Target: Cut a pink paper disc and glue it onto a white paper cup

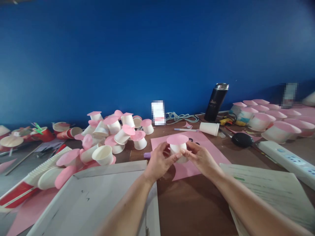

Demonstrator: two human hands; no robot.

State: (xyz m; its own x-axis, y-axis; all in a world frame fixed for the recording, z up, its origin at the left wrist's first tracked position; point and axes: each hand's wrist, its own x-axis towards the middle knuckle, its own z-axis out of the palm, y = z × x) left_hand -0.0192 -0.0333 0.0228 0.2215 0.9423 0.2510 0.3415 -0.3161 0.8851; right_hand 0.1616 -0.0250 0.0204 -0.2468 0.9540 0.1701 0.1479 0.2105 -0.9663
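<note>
Between my two hands is a white paper cup (pixel 181 151), capped by a round pink paper disc (pixel 177 139) that overhangs its rim. My left hand (pixel 159 160) grips the cup from the left, thumb on its side. From the right, my right hand (pixel 200 157) holds the same cup with thumb and fingers. Under them lies a sheet of pink paper (pixel 216 152) with a piece cut away near its front. A purple capped tube (pixel 147 155) lies just left of my left hand. The far sides of the cup are hidden by my fingers.
A heap of pink-topped cups (pixel 113 125) spreads to the left, beside a long cup stack (pixel 49 164) and a white box lid (pixel 98 196). Rightward are a black thermos (pixel 216 103), a tipped cup (pixel 209 128), a power strip (pixel 287 160) and rows of pink-topped cups (pixel 280 132).
</note>
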